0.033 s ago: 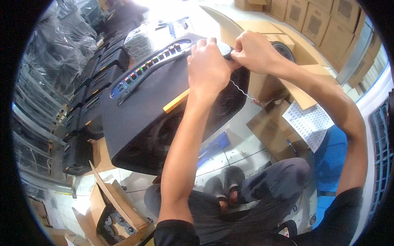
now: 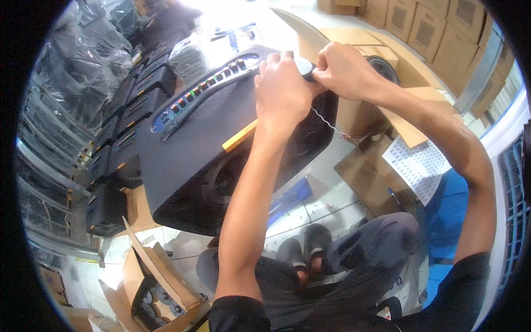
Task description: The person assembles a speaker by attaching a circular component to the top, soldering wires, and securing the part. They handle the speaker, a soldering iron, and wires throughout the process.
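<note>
A large black speaker cabinet [image 2: 193, 149] lies before me, with a curved control panel [image 2: 204, 91] of several knobs along its top. At its far right end, my left hand [image 2: 282, 83] is closed around a round grey part [image 2: 302, 66] with a dark rim. Its kind is not clear. My right hand [image 2: 340, 66] is closed in a pinch at the right edge of that part; whatever lies between its fingers is hidden. A thin twisted white wire [image 2: 326, 120] hangs below the hands. A yellow strip [image 2: 240, 137] on the cabinet's edge pokes out beside my left wrist.
More black speakers [image 2: 133, 113] stand in rows at the left. An open carton [image 2: 171, 301] of round parts sits at lower left. Cartons [image 2: 426, 30] are stacked at the far right. A printed sheet [image 2: 415, 166] lies near a blue stool-like object [image 2: 448, 199] by my right arm.
</note>
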A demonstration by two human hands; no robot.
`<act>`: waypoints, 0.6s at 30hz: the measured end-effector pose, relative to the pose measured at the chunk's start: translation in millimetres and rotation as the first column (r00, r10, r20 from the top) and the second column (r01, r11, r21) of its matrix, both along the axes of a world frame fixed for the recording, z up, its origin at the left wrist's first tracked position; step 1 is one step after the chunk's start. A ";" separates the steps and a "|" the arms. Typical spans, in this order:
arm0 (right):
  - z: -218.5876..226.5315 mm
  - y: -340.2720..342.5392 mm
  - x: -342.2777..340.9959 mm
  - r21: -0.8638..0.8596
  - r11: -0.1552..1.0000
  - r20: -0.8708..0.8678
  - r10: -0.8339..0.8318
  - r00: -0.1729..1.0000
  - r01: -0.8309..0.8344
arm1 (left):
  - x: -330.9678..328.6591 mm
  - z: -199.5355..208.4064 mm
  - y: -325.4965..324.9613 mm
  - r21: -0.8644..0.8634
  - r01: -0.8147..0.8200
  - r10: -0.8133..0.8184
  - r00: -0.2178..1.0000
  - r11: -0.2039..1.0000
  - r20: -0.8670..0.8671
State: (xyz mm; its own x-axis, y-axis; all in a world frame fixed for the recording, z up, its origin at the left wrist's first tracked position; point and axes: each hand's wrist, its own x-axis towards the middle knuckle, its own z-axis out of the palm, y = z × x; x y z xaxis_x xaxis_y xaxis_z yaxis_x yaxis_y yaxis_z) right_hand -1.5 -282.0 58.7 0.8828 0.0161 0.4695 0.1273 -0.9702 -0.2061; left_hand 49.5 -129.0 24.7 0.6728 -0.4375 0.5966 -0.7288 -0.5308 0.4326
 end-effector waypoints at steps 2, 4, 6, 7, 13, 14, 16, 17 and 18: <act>-0.6 1.3 0.1 0.052 0.998 0.002 0.022 1.000 -0.022 | 3.9 2.2 -2.4 -0.003 -0.004 0.004 1.000 1.000 0.030; -0.8 1.1 -3.4 0.082 0.996 0.004 0.024 1.000 -0.024 | 6.1 2.5 -1.4 -0.024 0.029 -0.029 0.999 0.999 0.022; 0.7 0.0 -7.2 0.081 0.997 -0.009 -0.008 1.000 0.009 | 9.2 4.0 -0.3 -0.049 0.089 -0.091 0.995 0.995 -0.035; 1.9 -1.2 -9.4 0.071 0.997 -0.018 -0.006 1.000 0.007 | 10.9 5.2 1.9 -0.060 0.127 -0.132 0.987 0.990 -0.089; 4.6 -10.3 -10.7 0.094 0.994 -0.081 0.054 0.995 -0.046 | 17.0 11.3 13.2 -0.307 0.212 -0.316 0.883 0.928 -0.347; 3.8 -13.5 -11.1 0.132 0.990 -0.098 0.057 0.994 -0.044 | 16.4 11.9 14.4 -0.372 0.216 -0.361 0.851 0.903 -0.382; -3.5 -19.4 -18.1 0.194 0.980 -0.113 0.054 0.992 -0.031 | 12.9 12.3 17.6 -0.272 0.172 -0.260 0.908 0.947 -0.328; -8.3 -22.9 -25.2 0.208 0.978 -0.103 0.047 0.994 -0.025 | 11.0 13.3 18.1 -0.230 0.141 -0.207 0.933 0.963 -0.294; -11.5 -26.6 -31.4 0.214 0.976 -0.091 0.044 0.995 -0.024 | 8.4 14.1 18.5 -0.236 0.141 -0.200 0.947 0.961 -0.251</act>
